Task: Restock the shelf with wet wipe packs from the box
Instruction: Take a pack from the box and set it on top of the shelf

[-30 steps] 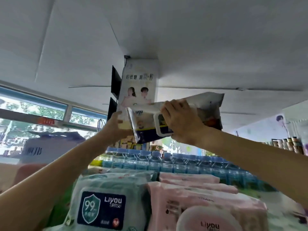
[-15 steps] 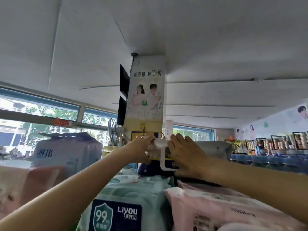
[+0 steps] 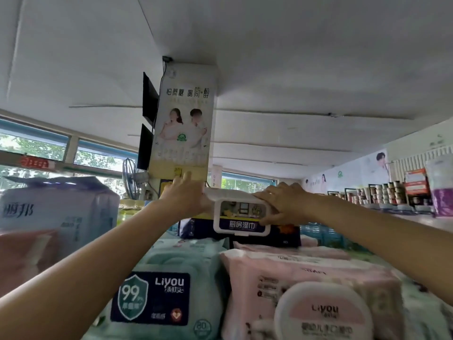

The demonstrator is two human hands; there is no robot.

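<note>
Both arms are stretched up and forward, and between the hands sits the dark pack (image 3: pixel 239 225), standing on edge atop the stacked packs, its white lid (image 3: pixel 241 217) facing the camera. The left hand (image 3: pixel 185 196) is against the pack's left end, fingers fairly straight and pointing up, palm pressed to the side; whether the thumb wraps round the edge cannot be told. The right hand (image 3: pixel 282 204) lies over the pack's top right corner, fingers draped across the top of the lid and the thumb tucked down along the lid's right edge, so it grips the pack there. The two hands are apart, with the lid's width showing between them.

Below the hands, nearer the camera, a teal pack (image 3: pixel 169 285) lies under the left forearm, and a pink pack (image 3: pixel 306 278) with a round lid lies just beside it under the right forearm, the two touching along their sides. The dark pack rests just behind both of them. Left of the left arm stands a pale bundle (image 3: pixel 58 207) with a pinkish one in front of it. Straight above the hands hangs a poster (image 3: pixel 183 123) on a pillar, and a fan (image 3: pixel 130 177) sits just left of the left hand. Far off to the right of the right arm runs a shelf (image 3: pixel 392 195) of small jars.
</note>
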